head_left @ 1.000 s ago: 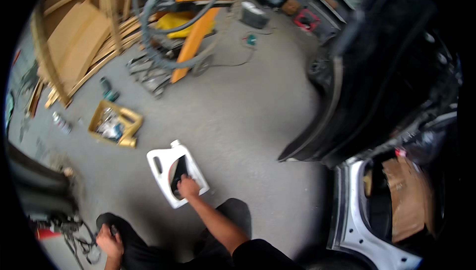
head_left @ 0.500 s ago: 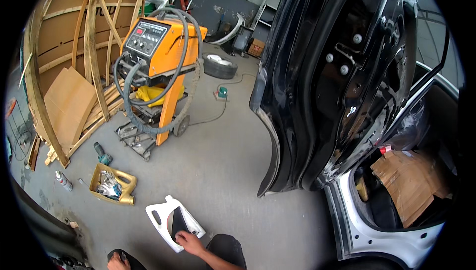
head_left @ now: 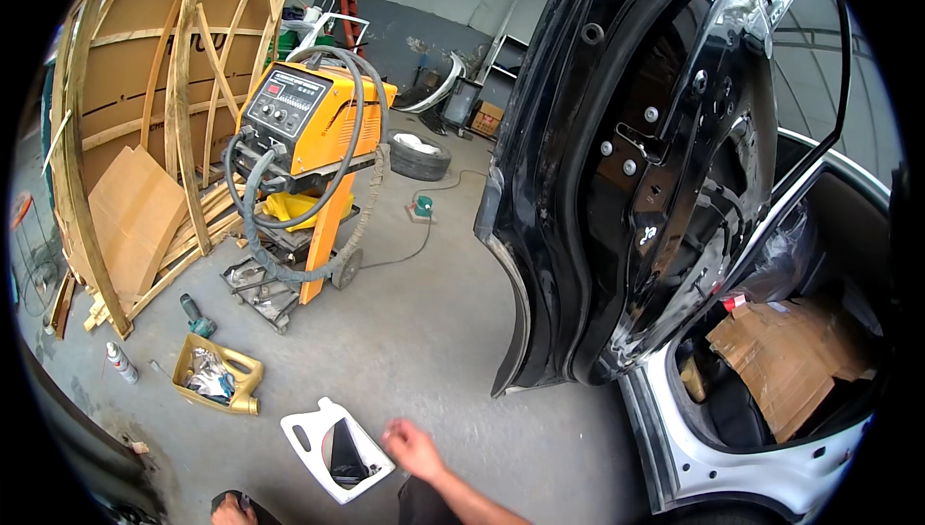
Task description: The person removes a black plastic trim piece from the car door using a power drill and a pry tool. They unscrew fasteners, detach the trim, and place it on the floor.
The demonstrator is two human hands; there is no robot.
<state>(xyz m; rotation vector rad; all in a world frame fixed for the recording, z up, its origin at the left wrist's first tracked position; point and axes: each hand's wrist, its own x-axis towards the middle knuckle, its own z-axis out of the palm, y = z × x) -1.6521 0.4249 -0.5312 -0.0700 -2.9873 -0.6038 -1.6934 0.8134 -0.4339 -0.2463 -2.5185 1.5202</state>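
Observation:
My right hand (head_left: 411, 448) is lifted just right of a white plastic jug (head_left: 306, 424) with a cut-open side. Its fingers are curled together and slightly blurred; what they hold, if anything, is too small to make out. Inside the jug lie a flat black piece (head_left: 344, 450) and some small dark bits. Low at the frame's bottom edge, my left hand (head_left: 229, 511) rests by my knee with bent fingers, and whatever is in them cannot be made out. The black car door (head_left: 559, 236) stands swung out on my right.
A gold cut-open jug (head_left: 246, 371) holds metal pieces and cloth. Near it are a spray can (head_left: 120, 363) and a cordless drill (head_left: 197, 316). An orange welding machine (head_left: 337, 130) on wheels stands ahead, beside a wooden crate frame (head_left: 183, 91). Cardboard (head_left: 785, 356) lies inside the car.
My right hand has come up out of the white jug and moved to the right of it. The view has turned slightly, showing the car door a little further left.

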